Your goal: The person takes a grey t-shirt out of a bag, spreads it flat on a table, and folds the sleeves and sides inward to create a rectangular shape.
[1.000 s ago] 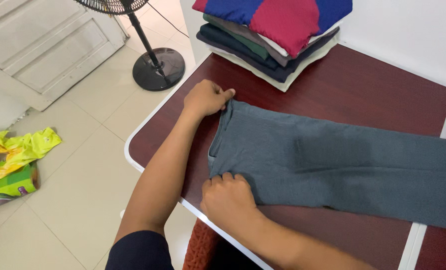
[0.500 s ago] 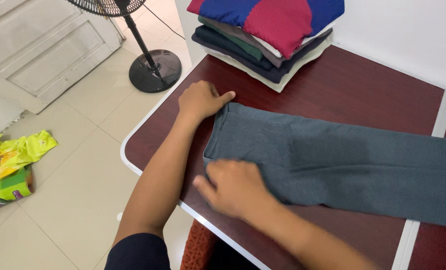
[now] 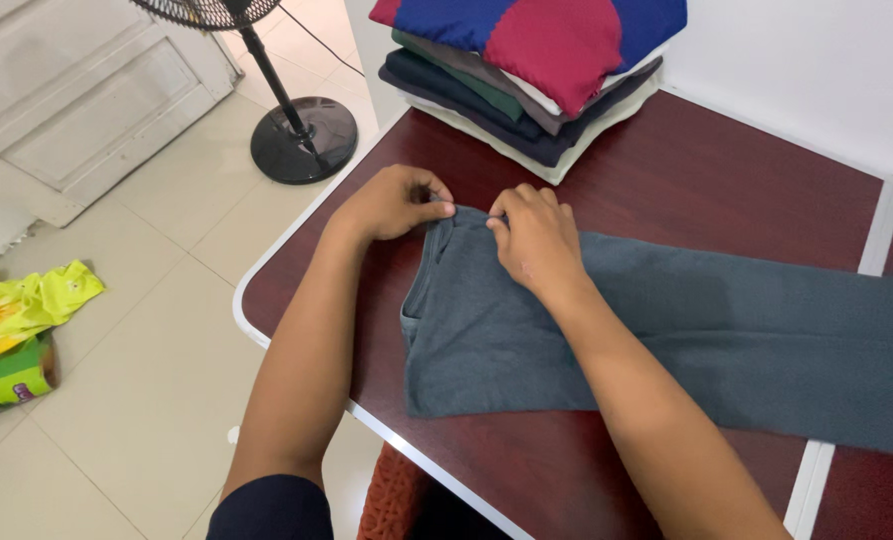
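Trousers (image 3: 606,320): both hands pinch the far waistband edge.

trousers (image 3: 666,320): leg end cut off right | fan (image 3: 266,90): head cropped at top | left fingers (image 3: 436,205): tips curled under

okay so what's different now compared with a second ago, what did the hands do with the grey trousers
The right hand let go of the near waistband corner and moved across the grey trousers to the far edge, where it now pinches the waistband close to the left hand. The left hand kept its grip on the far corner. The trousers stayed flat on the table; the folded stack is unchanged.
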